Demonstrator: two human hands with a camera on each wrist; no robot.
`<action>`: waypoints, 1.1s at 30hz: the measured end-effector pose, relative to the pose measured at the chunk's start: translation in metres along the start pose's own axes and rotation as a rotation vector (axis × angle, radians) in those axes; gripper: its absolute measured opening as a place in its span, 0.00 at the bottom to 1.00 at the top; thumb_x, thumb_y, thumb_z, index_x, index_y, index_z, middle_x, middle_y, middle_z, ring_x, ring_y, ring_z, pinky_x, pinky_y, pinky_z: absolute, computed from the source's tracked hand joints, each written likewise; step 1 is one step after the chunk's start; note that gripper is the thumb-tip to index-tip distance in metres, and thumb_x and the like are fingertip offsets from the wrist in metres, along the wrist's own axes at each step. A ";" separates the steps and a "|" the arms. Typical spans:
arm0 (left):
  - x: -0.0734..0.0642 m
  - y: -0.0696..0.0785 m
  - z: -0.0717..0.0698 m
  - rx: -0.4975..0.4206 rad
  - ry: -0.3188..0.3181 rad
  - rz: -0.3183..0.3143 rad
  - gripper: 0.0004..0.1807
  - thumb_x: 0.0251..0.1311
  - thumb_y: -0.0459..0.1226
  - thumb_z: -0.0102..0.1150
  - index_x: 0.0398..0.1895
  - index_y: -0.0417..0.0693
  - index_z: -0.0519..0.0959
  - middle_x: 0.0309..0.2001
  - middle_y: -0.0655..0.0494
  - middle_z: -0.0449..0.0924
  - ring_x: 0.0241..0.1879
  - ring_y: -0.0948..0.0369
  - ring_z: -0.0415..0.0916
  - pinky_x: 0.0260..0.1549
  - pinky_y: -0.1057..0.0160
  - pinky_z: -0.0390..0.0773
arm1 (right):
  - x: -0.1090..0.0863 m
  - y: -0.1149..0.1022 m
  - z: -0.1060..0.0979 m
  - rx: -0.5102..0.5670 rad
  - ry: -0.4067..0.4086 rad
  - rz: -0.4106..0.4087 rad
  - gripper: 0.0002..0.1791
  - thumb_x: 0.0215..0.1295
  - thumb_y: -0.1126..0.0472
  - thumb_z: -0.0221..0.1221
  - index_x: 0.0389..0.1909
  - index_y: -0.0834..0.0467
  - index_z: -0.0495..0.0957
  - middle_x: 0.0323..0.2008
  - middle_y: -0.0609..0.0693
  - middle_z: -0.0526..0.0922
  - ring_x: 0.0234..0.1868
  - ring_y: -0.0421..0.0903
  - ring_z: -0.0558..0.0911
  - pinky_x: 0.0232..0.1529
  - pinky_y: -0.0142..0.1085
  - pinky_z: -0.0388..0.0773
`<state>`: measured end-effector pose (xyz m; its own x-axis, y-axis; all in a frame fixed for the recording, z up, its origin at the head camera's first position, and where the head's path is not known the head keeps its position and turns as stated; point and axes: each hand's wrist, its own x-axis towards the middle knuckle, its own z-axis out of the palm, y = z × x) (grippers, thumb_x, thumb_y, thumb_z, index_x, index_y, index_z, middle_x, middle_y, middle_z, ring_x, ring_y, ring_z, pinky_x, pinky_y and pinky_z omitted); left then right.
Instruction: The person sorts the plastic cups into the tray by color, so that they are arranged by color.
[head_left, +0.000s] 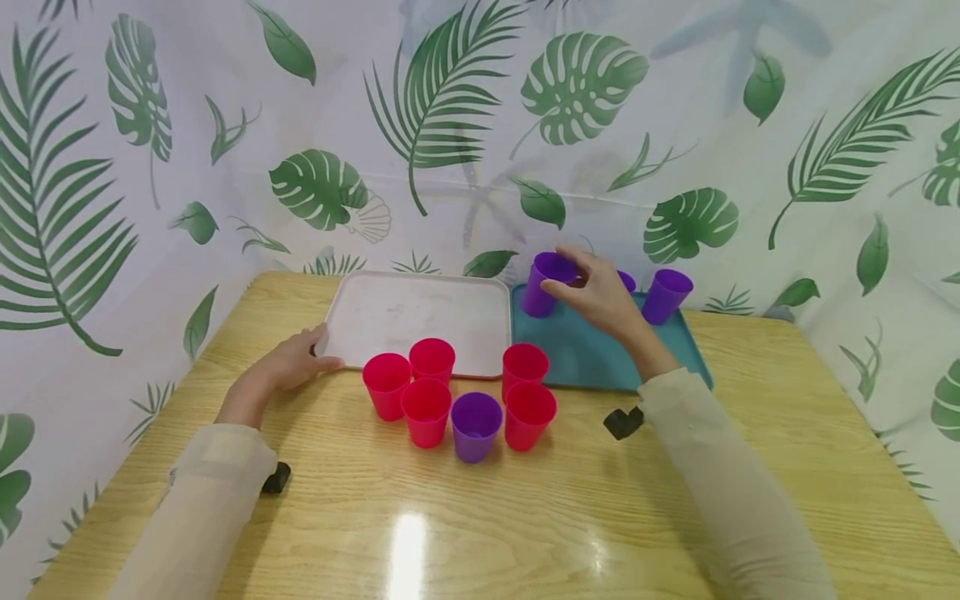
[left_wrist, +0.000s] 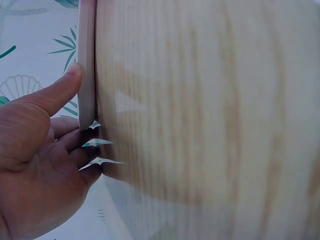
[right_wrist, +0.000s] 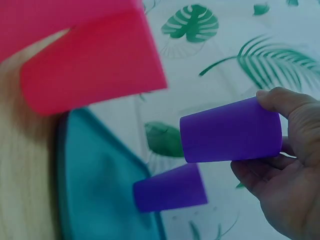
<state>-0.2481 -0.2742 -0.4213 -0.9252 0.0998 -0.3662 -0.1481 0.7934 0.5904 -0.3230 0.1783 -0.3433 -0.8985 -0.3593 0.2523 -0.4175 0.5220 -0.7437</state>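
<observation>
My right hand point(head_left: 600, 292) grips a purple cup point(head_left: 537, 292) near its rim, thumb and fingers on opposite sides, over the back left of the teal tray point(head_left: 592, 358). In the right wrist view the cup's lower part shows below the fingers. A second purple cup point(head_left: 666, 298) stands at the tray's back right corner; another purple cup point(head_left: 626, 282) is mostly hidden behind my hand. My left hand point(head_left: 288, 360) holds the white tray point(head_left: 420, 312) at its front left corner. The left wrist view has the thumb on the rim and the fingers bent around the corner.
In front of the trays stand several red cups point(head_left: 426, 417) and one purple cup point(head_left: 476, 429), all upright on the wooden table point(head_left: 337, 517). The two trays lie side by side against a leaf-print cloth point(head_left: 465, 108) at the back.
</observation>
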 end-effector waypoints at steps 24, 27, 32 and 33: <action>-0.001 -0.001 0.001 -0.003 0.005 0.007 0.50 0.74 0.50 0.57 0.82 0.36 0.41 0.80 0.26 0.35 0.79 0.33 0.33 0.75 0.33 0.40 | -0.010 0.052 0.024 -0.098 -0.016 0.128 0.42 0.68 0.52 0.69 0.76 0.66 0.64 0.68 0.67 0.74 0.58 0.63 0.81 0.58 0.54 0.80; -0.001 -0.001 0.002 -0.006 0.007 0.004 0.49 0.74 0.50 0.57 0.83 0.37 0.41 0.80 0.27 0.35 0.79 0.33 0.33 0.75 0.33 0.39 | -0.011 0.054 0.027 -0.095 -0.015 0.130 0.41 0.68 0.53 0.69 0.75 0.66 0.65 0.69 0.67 0.72 0.60 0.64 0.80 0.60 0.54 0.80; -0.002 0.000 0.001 -0.007 0.009 0.002 0.49 0.74 0.50 0.57 0.83 0.37 0.41 0.80 0.27 0.35 0.79 0.33 0.33 0.75 0.33 0.40 | -0.011 0.056 0.031 -0.086 -0.013 0.128 0.42 0.67 0.54 0.69 0.75 0.67 0.65 0.70 0.68 0.71 0.60 0.65 0.81 0.59 0.55 0.80; -0.003 0.001 0.001 -0.008 0.008 0.001 0.49 0.74 0.50 0.57 0.83 0.37 0.41 0.80 0.27 0.35 0.79 0.33 0.33 0.75 0.33 0.40 | -0.010 0.057 0.032 -0.085 -0.010 0.126 0.42 0.67 0.54 0.70 0.75 0.67 0.65 0.70 0.68 0.71 0.60 0.65 0.80 0.59 0.55 0.80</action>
<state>-0.2451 -0.2731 -0.4205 -0.9281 0.0954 -0.3599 -0.1504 0.7883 0.5966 -0.3330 0.1871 -0.4076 -0.9433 -0.2943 0.1534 -0.3116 0.6267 -0.7143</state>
